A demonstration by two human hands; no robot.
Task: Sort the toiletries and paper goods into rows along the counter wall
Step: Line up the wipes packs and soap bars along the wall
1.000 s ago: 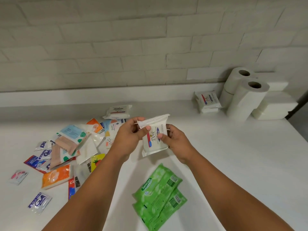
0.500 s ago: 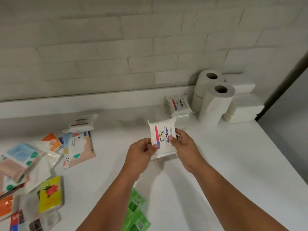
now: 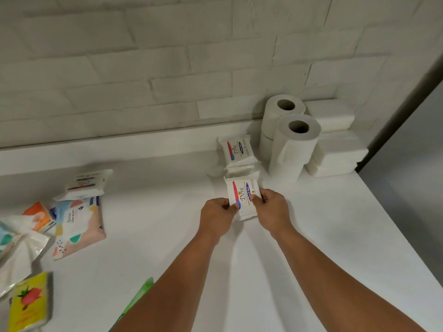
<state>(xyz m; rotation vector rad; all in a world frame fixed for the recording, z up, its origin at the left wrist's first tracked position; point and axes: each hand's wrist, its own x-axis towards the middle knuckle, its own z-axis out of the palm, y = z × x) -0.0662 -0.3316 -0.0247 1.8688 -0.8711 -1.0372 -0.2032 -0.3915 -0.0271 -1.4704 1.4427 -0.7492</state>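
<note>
Near the counter wall point(image 3: 143, 142), we pinch a Dove pack point(image 3: 243, 196) between left hand point(image 3: 217, 213) and right hand point(image 3: 272, 209), just before the stacked Dove packs point(image 3: 237, 150) beside the paper rolls point(image 3: 291, 144). Most of the mixed pile point(image 3: 72, 219) at left remains unsorted, we judge.

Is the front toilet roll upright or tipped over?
Upright: the front toilet roll stands on end, its hollow core opening facing up, beside the napkin stacks.

Open worktop point(image 3: 155, 240) lies in the middle. A heap of packets point(image 3: 79, 226) crowds the left side. Paper rolls point(image 3: 293, 149) and white stacks point(image 3: 338, 154) fill the back right corner.
</note>
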